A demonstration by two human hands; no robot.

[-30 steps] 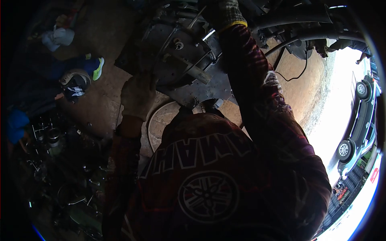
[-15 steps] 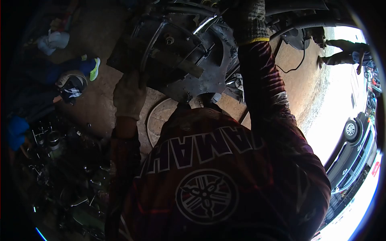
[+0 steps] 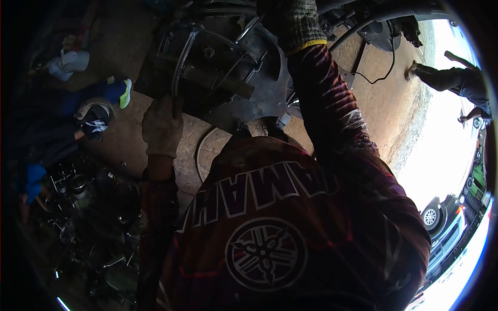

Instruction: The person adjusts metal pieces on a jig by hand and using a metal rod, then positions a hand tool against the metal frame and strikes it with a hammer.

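Note:
My left hand (image 3: 163, 126), in a pale glove, is at the lower end of a curved metal tube (image 3: 182, 59) of a dark frame; its fingers are in shadow and partly hidden. Upper centre, my right hand (image 3: 298, 23) wears a grey knitted glove with a yellow cuff and reaches up beside the frame. Its fingers are lost in the dark at the top edge. Between my hands lies a dark metal plate (image 3: 259, 101) with a flat bar (image 3: 231, 84) and a round fitting (image 3: 209, 52) on it.
A crouching person (image 3: 67, 116) with a cap is on the left, above dark metal parts (image 3: 78, 186). A hose (image 3: 201, 153) lies on the floor. A black cable (image 3: 381, 80) hangs at the right. Beyond, another person (image 3: 448, 83) and a vehicle (image 3: 441, 228) are outside.
Both hands have shifted slightly left in view since half a second ago, along with the frame. The person outside has changed leg and arm position. A different part of the vehicles shows.

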